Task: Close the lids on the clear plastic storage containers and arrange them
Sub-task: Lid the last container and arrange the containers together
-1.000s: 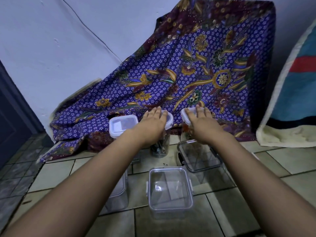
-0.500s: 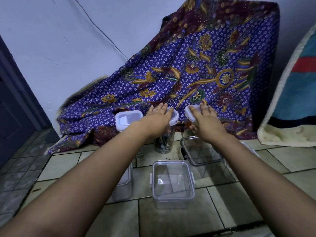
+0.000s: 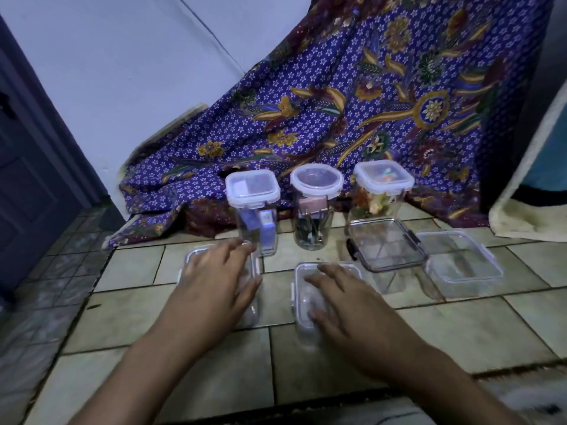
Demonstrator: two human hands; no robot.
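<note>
Three tall lidded containers stand in a back row on the tiled floor: a square one (image 3: 253,191) at the left, a round one (image 3: 316,182) in the middle, a square one (image 3: 384,177) with colourful contents at the right. In front, my left hand (image 3: 214,280) lies flat, fingers spread, on the lid of a clear container (image 3: 191,256). My right hand (image 3: 346,305) rests the same way on the lid of another clear container (image 3: 302,289). Further right stand a dark-latched clear container (image 3: 385,246) and a low clear container (image 3: 460,259).
A purple patterned cloth (image 3: 352,102) drapes behind the back row. A dark door (image 3: 27,179) is at the left, and a pale mat or blanket edge (image 3: 527,185) at the right. A rug edge (image 3: 506,391) lies at the near right.
Both hands have pulled back from the lids of the rear containers and come down onto the two front containers. The camera has tilted lower.
</note>
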